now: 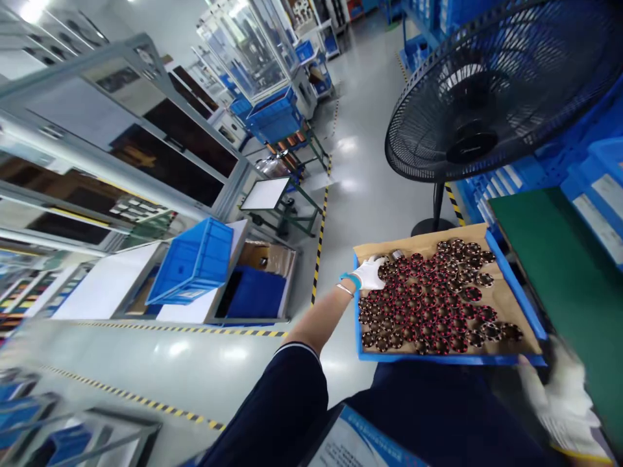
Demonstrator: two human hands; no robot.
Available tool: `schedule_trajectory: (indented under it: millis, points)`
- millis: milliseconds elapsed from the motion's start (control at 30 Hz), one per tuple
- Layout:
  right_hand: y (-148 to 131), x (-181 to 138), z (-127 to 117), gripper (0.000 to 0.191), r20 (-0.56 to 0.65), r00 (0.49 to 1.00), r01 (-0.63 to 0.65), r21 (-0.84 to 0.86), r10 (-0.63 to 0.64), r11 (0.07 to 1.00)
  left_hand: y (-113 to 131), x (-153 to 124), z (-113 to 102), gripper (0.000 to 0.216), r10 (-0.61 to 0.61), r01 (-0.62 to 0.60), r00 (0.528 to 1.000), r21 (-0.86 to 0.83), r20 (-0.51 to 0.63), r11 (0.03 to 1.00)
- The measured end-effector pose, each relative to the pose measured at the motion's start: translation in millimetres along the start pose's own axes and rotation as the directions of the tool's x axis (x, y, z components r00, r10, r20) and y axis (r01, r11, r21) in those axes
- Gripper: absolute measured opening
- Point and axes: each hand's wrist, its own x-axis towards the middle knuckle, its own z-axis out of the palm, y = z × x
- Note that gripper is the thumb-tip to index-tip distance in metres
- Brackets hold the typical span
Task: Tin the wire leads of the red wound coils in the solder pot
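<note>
Fingers point(378, 264) of the left hand point(370, 273) curl over the left rim of the blue tray point(413, 357) — copper-wound cores point(428, 301) just right of them — while the right hand point(559, 389), at the near-right corner, is too blurred to tell.

This is a factory production floor. Left of the black pedestal fan point(491, 97), a glossy grey floor point(379, 188) carries yellow-and-black hazard tape point(318, 253) marking the aisles. Further left of the fan stand aluminium-framed racks point(121, 110), glass-walled machine enclosures point(243, 45) and blue plastic crates point(192, 263). Just below the fan, a blue tray point(438, 358) holds many copper-wound cores point(428, 305).
</note>
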Motion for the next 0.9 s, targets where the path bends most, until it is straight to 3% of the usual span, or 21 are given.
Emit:
schedule_trajectory:
  millis: [67,133,233,300,433,567,700,900]
  points:
    - [-20,19,-2,0.078,-0.023,0.981,0.196,0.12,-0.194,0.973,0,-4,0,0.092,-0.024,0.023,0.999,0.026,0.029,0.999]
    - [-41,42,3,0.072,0.052,0.932,0.345,0.187,-0.36,0.92,-2,-7,0,0.096,-0.048,0.046,0.997,0.045,0.052,0.998]
    - [-80,83,24,0.064,0.227,0.805,0.511,0.204,-0.548,0.835,-6,-6,1,0.096,-0.07,0.065,0.995,0.06,0.077,0.996]
    - [-116,110,45,0.062,0.367,0.711,0.587,0.162,-0.6,0.793,-9,-5,1,0.094,-0.068,0.062,0.994,0.067,0.089,0.996]
    - [-197,147,84,0.066,0.64,0.585,0.702,-0.091,-0.498,0.707,-11,-2,-3,0.099,-0.044,0.035,0.993,0.083,0.114,0.996]
    - [-257,163,113,0.071,0.724,0.572,0.734,-0.243,-0.385,0.634,-11,0,-4,0.107,-0.045,0.034,0.989,0.081,0.139,0.996]
    - [-285,168,127,0.067,0.767,0.549,0.758,-0.291,-0.332,0.583,-12,-3,0,0.105,-0.047,0.045,0.991,0.021,0.124,0.999]
    - [-303,181,129,0.059,0.832,0.481,0.804,-0.292,-0.277,0.518,-14,-3,7,0.102,-0.016,0.029,0.992,-0.095,0.125,0.995]
